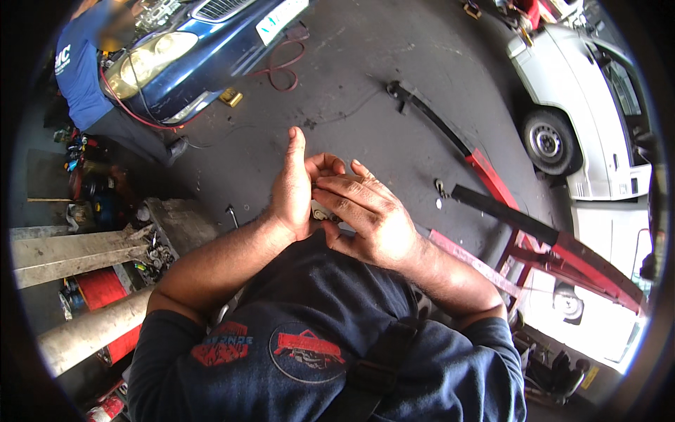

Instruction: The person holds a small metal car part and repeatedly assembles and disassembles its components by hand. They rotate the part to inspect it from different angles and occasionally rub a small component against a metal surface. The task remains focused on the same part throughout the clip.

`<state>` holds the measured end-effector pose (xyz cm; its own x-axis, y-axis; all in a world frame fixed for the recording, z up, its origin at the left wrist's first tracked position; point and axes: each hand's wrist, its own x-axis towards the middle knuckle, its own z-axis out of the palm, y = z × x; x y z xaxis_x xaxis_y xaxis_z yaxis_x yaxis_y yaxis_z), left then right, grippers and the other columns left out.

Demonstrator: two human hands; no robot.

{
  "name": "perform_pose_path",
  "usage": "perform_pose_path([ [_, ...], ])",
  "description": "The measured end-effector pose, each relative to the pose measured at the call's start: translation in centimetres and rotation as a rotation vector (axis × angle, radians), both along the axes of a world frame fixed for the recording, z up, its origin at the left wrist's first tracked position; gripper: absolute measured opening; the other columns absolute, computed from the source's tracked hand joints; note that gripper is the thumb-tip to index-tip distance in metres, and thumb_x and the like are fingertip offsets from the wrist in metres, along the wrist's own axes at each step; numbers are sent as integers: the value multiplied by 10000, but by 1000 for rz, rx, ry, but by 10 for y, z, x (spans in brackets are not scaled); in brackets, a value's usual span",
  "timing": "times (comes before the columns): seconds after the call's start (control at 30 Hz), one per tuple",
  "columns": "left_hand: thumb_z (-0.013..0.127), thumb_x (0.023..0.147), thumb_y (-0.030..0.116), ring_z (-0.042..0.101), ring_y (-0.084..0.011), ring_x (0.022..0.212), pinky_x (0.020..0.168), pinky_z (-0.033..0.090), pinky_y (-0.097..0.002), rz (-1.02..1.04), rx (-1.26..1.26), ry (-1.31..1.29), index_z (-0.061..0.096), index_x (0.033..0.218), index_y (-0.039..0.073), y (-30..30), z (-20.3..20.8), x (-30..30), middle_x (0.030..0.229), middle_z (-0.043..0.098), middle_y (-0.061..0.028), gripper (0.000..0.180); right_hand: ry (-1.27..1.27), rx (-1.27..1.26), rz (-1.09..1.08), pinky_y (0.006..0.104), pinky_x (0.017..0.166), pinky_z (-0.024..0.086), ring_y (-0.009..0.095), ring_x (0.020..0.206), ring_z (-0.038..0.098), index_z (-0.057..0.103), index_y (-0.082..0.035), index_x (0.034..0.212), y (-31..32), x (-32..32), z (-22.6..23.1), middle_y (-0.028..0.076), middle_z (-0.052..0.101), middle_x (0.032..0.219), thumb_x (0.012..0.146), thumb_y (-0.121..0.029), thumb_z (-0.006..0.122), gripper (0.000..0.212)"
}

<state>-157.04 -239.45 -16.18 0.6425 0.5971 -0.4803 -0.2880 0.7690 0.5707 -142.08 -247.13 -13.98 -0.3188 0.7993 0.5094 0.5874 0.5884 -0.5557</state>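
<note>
My left hand point(292, 190) is in front of my chest with its thumb pointing up and its fingers curled inward. Across those fingers reaches my right hand point(373, 218), its own fingers stretched out and slightly apart. The fingertips of both hands meet or overlap. In the gap between the palms a small metallic piece point(321, 212) shows, mostly covered by the right hand. Its kind is unclear, and I cannot tell whether it is held or lies behind the hands.
A red and black engine crane point(492, 179) stands at right, near a white vehicle point(573, 105). A dark blue car point(211, 63) is at upper left, with a person in blue point(88, 77) bent beside it. A metal bench point(186, 228) is left; a hose point(285, 67) lies on the floor.
</note>
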Motion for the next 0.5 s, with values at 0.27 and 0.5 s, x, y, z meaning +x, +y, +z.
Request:
perform_pose_path([
  [0.27, 182, 898, 803, 617, -174, 826, 805, 541, -326, 155, 90, -20, 541, 853, 64, 124, 17, -9, 875, 608, -81, 823, 105, -18, 156, 432, 1006, 496, 290, 1056, 643, 676, -11, 1075, 146, -12, 19, 133, 653, 1126, 645, -4, 738, 434],
  [0.5, 234, 885, 817, 594, -172, 776, 760, 517, -316, 298, 69, 29, 558, 827, 61, 218, 10, 22, 819, 601, -65, 825, 98, -54, 248, 431, 1029, 474, 317, 1106, 607, 642, -15, 1049, 255, 20, 18, 138, 628, 1112, 672, -7, 732, 387],
])
